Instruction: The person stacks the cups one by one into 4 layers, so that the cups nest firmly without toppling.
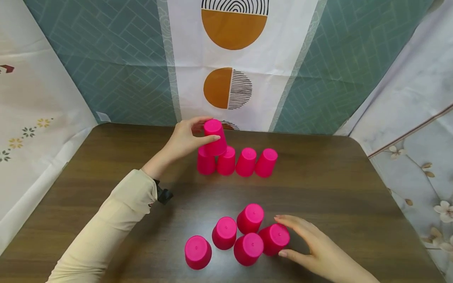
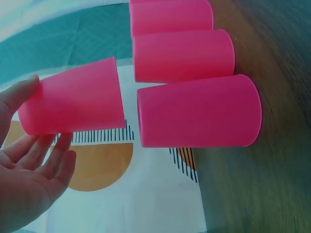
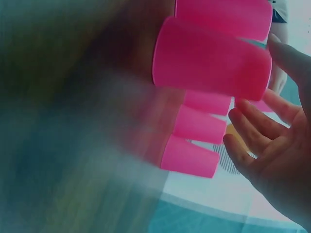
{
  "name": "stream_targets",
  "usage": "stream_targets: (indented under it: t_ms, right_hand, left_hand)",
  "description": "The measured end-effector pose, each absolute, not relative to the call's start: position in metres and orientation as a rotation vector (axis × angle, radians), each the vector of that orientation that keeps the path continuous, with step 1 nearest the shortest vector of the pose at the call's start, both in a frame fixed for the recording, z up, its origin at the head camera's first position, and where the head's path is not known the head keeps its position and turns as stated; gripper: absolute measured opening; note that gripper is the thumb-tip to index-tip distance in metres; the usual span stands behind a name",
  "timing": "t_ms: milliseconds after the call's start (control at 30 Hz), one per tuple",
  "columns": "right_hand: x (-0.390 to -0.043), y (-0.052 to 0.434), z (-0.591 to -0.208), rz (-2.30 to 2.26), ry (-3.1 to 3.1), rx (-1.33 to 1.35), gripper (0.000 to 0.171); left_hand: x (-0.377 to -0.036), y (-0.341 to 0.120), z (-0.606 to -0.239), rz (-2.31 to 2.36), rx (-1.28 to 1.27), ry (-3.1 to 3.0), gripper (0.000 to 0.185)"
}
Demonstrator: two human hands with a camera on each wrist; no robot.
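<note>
At the far side of the desk (image 1: 311, 188), a pink cup (image 1: 214, 137) hangs upside down just above the left end of a row of four cups (image 1: 245, 162). The left hand (image 1: 185, 135) has its grip clamped on it, with the thumb on the near side. The step in hand looks like putting this cup on top of the row. The next move seems to need a slow, straight way down, with no bump. Nearer, five more cups (image 1: 224, 234) stand upside down. The right hand (image 1: 313, 249) reaches round the cup farthest right (image 1: 276, 237); I cannot tell if that grip squeezes. The desk is brown wood, shiny near the middle. A green and white cloth (image 1: 244, 59) hangs behind, with flowery cloths at the left (image 1: 42, 98) and right (image 1: 417, 188).
</note>
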State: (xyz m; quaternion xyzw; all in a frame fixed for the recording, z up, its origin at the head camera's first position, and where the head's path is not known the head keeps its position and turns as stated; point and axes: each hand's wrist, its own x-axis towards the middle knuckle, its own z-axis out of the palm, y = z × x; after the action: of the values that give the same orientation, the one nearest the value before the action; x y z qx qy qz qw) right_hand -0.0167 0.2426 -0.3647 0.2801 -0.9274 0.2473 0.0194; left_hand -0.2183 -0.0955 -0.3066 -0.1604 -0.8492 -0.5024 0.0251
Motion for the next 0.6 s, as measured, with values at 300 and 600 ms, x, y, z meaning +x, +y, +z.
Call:
stream_targets:
  t_ms: [300,600]
  right_hand:
    - [-0.0144,0.2350,-0.3729,0.783,-2.766,0.948,0.063]
    - [-0.0151,0.2358,-0.3722,0.766,-2.769,0.982,0.061]
  left_hand:
    - [-0.2205,-0.0881,-0.3084,-1.504,-0.565,-2.638,0.057]
    - [-0.2226,-0.0886,-0.3141,-1.461,-0.600,-2.637,0.057]
